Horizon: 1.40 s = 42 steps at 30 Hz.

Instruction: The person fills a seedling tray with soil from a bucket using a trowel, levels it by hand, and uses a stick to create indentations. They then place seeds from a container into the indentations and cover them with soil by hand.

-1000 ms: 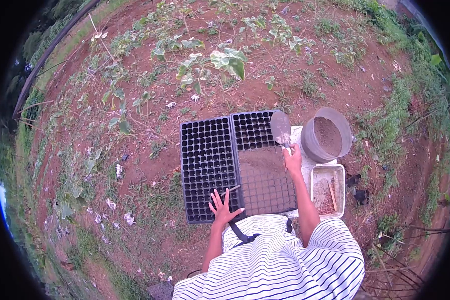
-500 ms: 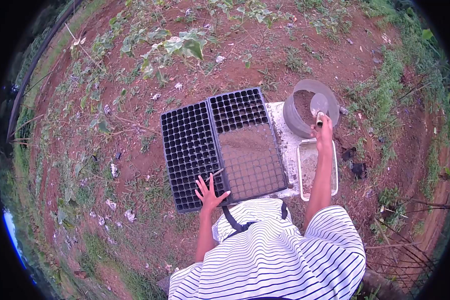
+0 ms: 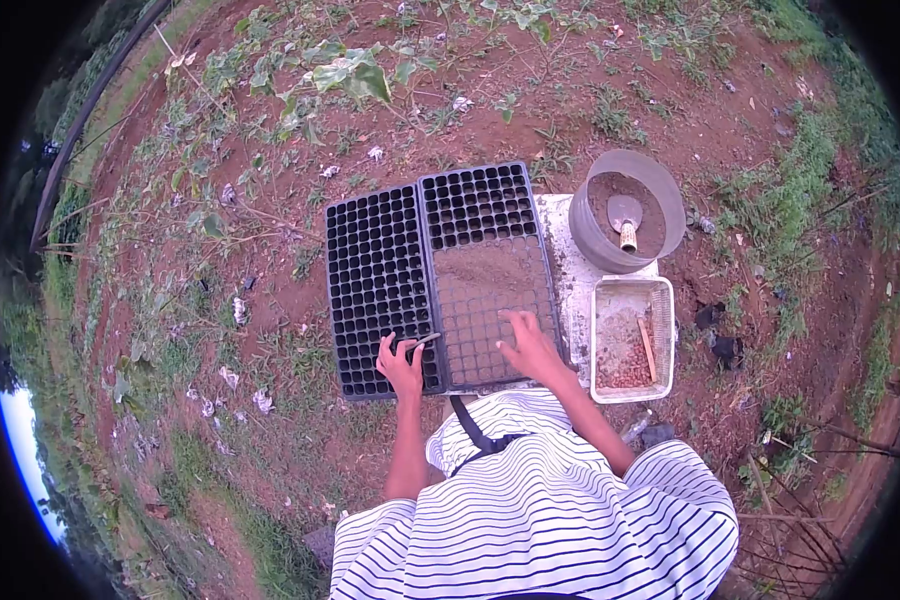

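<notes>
Two black seedling trays lie side by side. The left seedling tray (image 3: 375, 270) has bare cells; in the right seedling tray (image 3: 492, 325), brown soil fills the nearer cells, while the far rows are dark. My left hand (image 3: 401, 370) is at the near right part of the left tray, fingers curled at the end of a short thin stick (image 3: 424, 341) that points toward the right tray. My right hand (image 3: 532, 350) is over the soil-filled cells, thumb and index finger apart, holding nothing. A trowel (image 3: 625, 218) rests in the round grey tub (image 3: 582, 235), on soil.
Right of the trays, a white basket (image 3: 597, 350) holds small reddish seeds (image 3: 625, 376) and a flat wooden stick (image 3: 647, 348). A soil-smeared white board (image 3: 562, 215) lies under the tub and trays. Leafy plants (image 3: 355, 75) grow on the reddish ground beyond.
My right hand has let go of the trowel, leaving it in the tub, and moved left and nearer over the soil-filled tray. My left hand's spread fingers have curled in at the thin stick.
</notes>
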Tool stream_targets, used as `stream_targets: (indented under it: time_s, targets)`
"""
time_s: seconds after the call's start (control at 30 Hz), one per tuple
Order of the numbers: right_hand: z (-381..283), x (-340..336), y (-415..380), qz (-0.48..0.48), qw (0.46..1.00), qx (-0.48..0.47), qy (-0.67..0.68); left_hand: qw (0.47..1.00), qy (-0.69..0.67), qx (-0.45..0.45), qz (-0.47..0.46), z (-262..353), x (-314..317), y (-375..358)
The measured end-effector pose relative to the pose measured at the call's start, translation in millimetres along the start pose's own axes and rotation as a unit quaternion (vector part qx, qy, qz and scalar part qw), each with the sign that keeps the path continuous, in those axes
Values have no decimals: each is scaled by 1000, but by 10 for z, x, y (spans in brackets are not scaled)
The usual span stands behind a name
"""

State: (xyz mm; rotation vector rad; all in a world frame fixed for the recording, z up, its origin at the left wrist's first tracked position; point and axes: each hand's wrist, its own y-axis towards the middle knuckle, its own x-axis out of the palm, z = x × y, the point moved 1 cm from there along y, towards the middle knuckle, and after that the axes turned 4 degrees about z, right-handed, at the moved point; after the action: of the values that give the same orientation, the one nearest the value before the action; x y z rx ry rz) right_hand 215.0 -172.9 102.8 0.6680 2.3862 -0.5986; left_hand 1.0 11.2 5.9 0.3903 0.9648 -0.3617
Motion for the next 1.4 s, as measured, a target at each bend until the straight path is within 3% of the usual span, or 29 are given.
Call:
stream_targets:
  time_s: [0.03,0.1,0.2,0.23,0.3,0.4,0.53,0.63,0.73,0.83,0.9,1.0,1.07,1.13,1.4]
  targets:
    - [7,61,-75,-3,1000,-2,0,1000,8,-3,15,24,-1,6]
    - [8,165,-196,-171,985,-9,-21,1000,10,1,3,66,-18,16]
    - [-16,171,-207,-220,974,7,-56,999,0,42,17,200,-48,44]
    - [-21,187,-187,-220,974,1,-56,998,-33,47,-29,303,-74,62]
    - [-17,224,-152,-98,992,-74,-31,989,-73,108,-73,544,-111,56]
    - [-4,249,-35,-63,986,-132,-77,961,-83,190,-184,751,-38,63]
    - [-14,316,53,-18,987,-136,-79,943,-100,243,-204,917,22,98]
    - [5,326,120,-13,996,-78,-44,933,-112,250,-232,968,1,162]
    - [158,504,106,10,986,-104,-129,930,-112,246,-251,942,-42,203]
    - [111,553,150,29,994,-55,-89,939,-157,220,-213,867,-28,242]
    - [57,515,184,27,998,48,-32,957,-143,171,-188,755,-4,284]
    - [170,583,337,60,996,60,0,969,-127,145,-157,542,71,362]
    - [236,656,442,128,991,18,28,972,-121,145,-138,427,111,435]
    - [199,649,555,182,976,60,101,976,-71,169,-118,339,143,509]
    - [260,884,866,290,956,25,29,969,67,217,-99,90,402,549]
